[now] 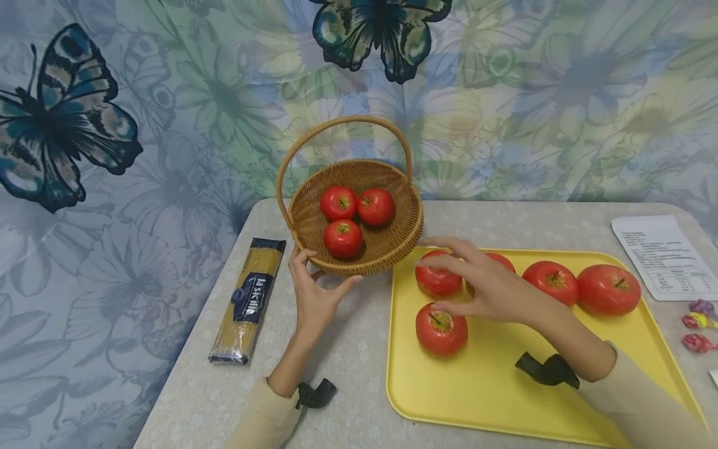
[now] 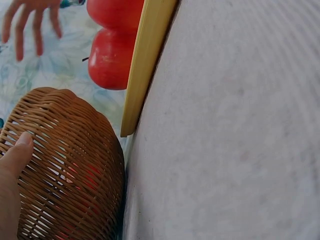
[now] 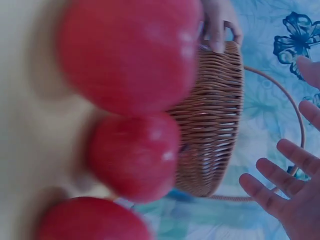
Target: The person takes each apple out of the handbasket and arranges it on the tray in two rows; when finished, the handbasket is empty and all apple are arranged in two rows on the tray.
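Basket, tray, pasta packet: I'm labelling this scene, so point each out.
basket point(image 1: 392, 246), head view, bare inner weave.
tray point(image 1: 493, 386), head view, bare floor.
pasta packet point(image 1: 250, 298), head view, dark label.

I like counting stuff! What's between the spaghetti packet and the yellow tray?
In the head view, the left hand gripping the basket rim, over bare table.

Spaghetti packet point(image 1: 248, 300), printed sheet point(image 1: 665, 256), wrapped candies point(image 1: 697, 324)
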### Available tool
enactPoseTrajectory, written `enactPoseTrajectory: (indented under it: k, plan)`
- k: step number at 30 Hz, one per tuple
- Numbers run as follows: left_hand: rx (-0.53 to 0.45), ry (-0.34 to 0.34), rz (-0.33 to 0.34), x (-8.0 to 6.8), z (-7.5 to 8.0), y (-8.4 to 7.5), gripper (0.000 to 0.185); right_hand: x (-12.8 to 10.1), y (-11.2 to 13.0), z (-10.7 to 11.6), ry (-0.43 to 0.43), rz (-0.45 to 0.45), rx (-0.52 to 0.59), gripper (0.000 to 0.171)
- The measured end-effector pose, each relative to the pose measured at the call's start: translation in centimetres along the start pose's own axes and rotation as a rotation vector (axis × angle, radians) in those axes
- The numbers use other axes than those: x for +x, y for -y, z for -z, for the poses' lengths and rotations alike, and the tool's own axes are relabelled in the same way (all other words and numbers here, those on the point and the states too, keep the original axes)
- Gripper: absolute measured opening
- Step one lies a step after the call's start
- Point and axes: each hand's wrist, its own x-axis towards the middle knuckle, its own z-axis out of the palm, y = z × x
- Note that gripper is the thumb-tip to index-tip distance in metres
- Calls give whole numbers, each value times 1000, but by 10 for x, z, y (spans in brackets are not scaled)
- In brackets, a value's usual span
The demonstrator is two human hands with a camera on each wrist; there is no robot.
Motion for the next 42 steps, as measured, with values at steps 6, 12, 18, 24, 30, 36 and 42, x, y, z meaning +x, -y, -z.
enactPoseTrajectory:
  k: [6,12,18,24,30,36,42]
  plan:
    - [-2,-2,3,3,2,-5,84,74,-4,6,65,34,61,59]
    - [-12,7,-12,1,4,-25,81,152,-18,-12,227,-108,147,57]
    - [6,9,-28,1,-2,-7,82,188,-30,-38,368,-167,159,59]
    - [5,19,-32,0,-4,-4,83,193,-44,-62,426,-196,166,57]
    - [26,26,-12,1,-3,-5,82,194,-46,-72,421,-218,167,62]
    - [32,25,-8,0,0,-4,81,198,-45,-75,433,-256,143,61]
    - [28,25,-1,-2,2,-2,81,200,-46,-81,415,-211,98,57]
